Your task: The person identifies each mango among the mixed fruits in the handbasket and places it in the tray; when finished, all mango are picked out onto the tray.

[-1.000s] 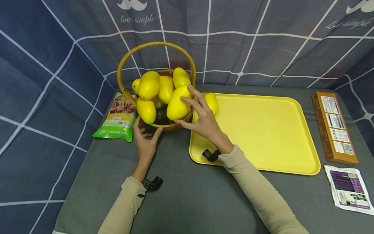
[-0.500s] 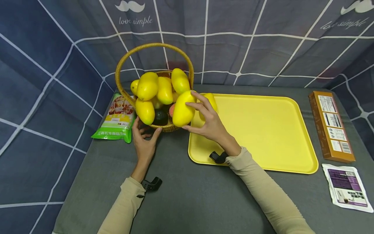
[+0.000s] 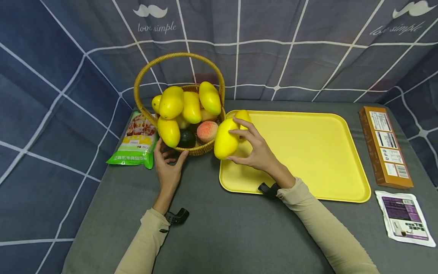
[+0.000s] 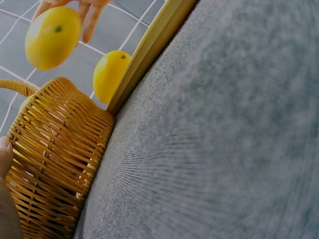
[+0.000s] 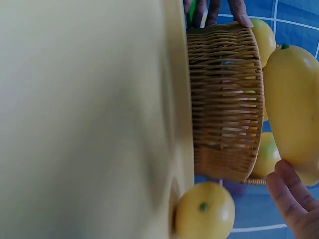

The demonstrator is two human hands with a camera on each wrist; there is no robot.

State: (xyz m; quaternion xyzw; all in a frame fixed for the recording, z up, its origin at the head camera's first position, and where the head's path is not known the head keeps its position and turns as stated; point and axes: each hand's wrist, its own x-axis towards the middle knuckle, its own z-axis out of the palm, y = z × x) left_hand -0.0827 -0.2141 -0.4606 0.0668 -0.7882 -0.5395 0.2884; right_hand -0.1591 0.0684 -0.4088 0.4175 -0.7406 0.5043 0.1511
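Note:
My right hand (image 3: 258, 152) grips a yellow mango (image 3: 226, 140) with thumb and fingertips, beside the wicker basket and overlapping the left end of the yellow tray (image 3: 301, 156). Another mango (image 3: 243, 118) lies at the tray's back left corner, partly hidden by that hand. The tall-handled basket (image 3: 197, 151) holds several mangoes (image 3: 172, 102), a pink peach (image 3: 207, 131) and a dark green avocado (image 3: 186, 139). My left hand (image 3: 168, 167) rests against the basket's front left wall, thumb and index finger spread. In the left wrist view its thumb (image 4: 5, 154) touches the wickerwork (image 4: 55, 149).
A green snack bag (image 3: 137, 142) lies left of the basket. Right of the tray are a brown box (image 3: 385, 146) and a white-and-purple packet (image 3: 405, 217). A checked curtain (image 3: 260, 53) hangs behind the grey table (image 3: 219, 236).
My right hand has lifted the mango out of the basket and moved it right and towards me, uncovering the peach. My left hand has stayed at the basket.

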